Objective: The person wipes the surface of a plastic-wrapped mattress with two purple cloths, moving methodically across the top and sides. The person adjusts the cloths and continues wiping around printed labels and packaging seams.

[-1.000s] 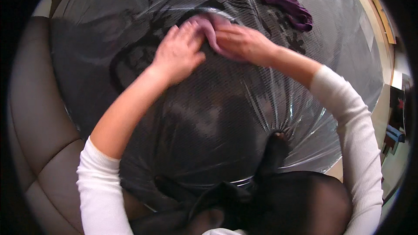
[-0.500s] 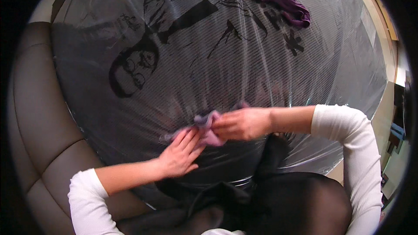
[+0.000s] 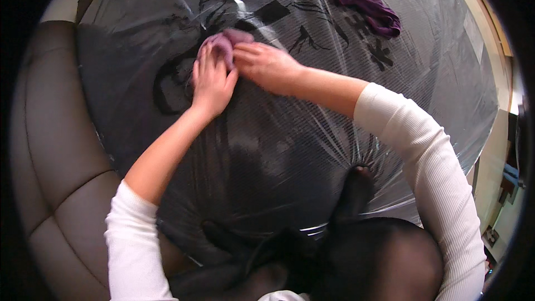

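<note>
Far left there's a brown padded couch [image 3: 53, 128], right beside the plastic sheet [image 3: 125, 89]; a black drawing [image 3: 160, 86] shows on or through the plastic, can't tell which; then my left hand [image 3: 213, 85], laid on the lower left part of a pinkish purple cloth [image 3: 224, 44], fingers stretched out and near one another, thumb off to the side; no way to tell if the tips pinch anything; the cloth itself sits bunched up on the sheet, over part of the drawing; I'd call it light, soft and floppy, nothing to break, and I'd guess it slides easily on slick plastic; best hold is probably flat fingers on the thick folded middle, since a loose corner would just flop around; my right hand [image 3: 268, 68] has its fingers close together at the cloth's right edge; can't say if they're clamped or only resting; further right my dark-stockinged foot [image 3: 355, 189] presses on the sheet, and up top a dark purple cloth [image 3: 365, 4] lies crumpled, well apart from both hands.
</note>
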Motion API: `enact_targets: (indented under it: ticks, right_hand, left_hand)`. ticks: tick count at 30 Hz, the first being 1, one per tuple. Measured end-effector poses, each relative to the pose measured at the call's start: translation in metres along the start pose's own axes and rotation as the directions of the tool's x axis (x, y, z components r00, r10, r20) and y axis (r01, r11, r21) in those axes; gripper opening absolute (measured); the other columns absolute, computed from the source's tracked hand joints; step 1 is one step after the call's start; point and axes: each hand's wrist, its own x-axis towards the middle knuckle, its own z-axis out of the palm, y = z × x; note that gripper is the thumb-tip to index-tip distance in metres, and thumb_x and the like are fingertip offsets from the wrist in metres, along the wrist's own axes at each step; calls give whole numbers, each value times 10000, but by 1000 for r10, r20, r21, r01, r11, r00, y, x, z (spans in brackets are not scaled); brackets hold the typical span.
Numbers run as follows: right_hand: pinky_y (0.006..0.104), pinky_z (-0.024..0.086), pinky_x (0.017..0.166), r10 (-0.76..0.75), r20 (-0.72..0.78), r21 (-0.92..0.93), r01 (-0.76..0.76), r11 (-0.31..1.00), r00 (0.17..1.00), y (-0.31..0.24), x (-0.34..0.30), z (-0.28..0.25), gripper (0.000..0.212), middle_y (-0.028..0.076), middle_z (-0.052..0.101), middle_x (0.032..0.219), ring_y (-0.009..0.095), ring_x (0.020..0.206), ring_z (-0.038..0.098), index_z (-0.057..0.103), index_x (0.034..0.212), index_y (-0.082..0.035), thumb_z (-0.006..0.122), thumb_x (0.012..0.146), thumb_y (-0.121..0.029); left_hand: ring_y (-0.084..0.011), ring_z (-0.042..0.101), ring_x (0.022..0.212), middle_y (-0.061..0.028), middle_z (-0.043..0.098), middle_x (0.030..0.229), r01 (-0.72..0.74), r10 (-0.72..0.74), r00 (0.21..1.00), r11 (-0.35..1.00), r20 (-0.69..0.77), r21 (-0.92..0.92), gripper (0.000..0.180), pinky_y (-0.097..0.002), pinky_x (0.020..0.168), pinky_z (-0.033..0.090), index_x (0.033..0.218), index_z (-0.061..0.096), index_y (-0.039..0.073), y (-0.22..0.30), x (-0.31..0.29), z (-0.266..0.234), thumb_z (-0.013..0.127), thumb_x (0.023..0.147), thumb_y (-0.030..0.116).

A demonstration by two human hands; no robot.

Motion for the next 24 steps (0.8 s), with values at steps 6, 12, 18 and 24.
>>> enact_targets:
  ticks: [6, 12, 18, 24]
  right_hand:
    - [409, 363, 1120, 345, -46, -202, -347, 916, 937, -2, -59, -27, 398, 155, 557, 1317, 316, 1332, 451, 632, 1155, 21, 573, 801, -151]
    - [473, 359, 1125, 378, 180, -121, -361, 925, 908, -75, -158, -72, 418, 199, 519, 1380, 359, 1342, 441, 595, 1187, 26, 580, 812, -157]
    - [525, 308, 1152, -104, 357, 279, 1, 960, 928, -121, -221, -99, 457, 160, 536, 1371, 323, 1335, 456, 649, 1167, -54, 629, 762, -265]
    - [477, 271, 1181, 107, 192, 147, -137, 980, 975, -65, -150, -54, 513, 179, 518, 1375, 308, 1334, 457, 623, 1196, 12, 661, 788, -298]
  left_hand:
    - [-368, 236, 1469, -226, 288, 1559, -113, 116, 992, 991, 41, -71, 673, -594, 1153, 192, 1474, 372, 6, 73, 40, 24, 526, 952, 402]
    - [-414, 255, 1451, -260, 333, 1520, -341, 431, 879, 867, 203, -364, 762, -553, 1187, 144, 1415, 446, 1, 139, -22, -6, 686, 819, 410]
    - [-396, 202, 1481, -279, 293, 1541, -396, 624, 631, 770, 461, -500, 789, -541, 1199, 99, 1446, 425, 27, 163, -126, -39, 657, 841, 477]
    - [-437, 204, 1470, -296, 242, 1556, -183, 277, 890, 945, 364, -270, 829, -544, 1189, 162, 1457, 384, -18, 144, -78, -21, 698, 822, 411]
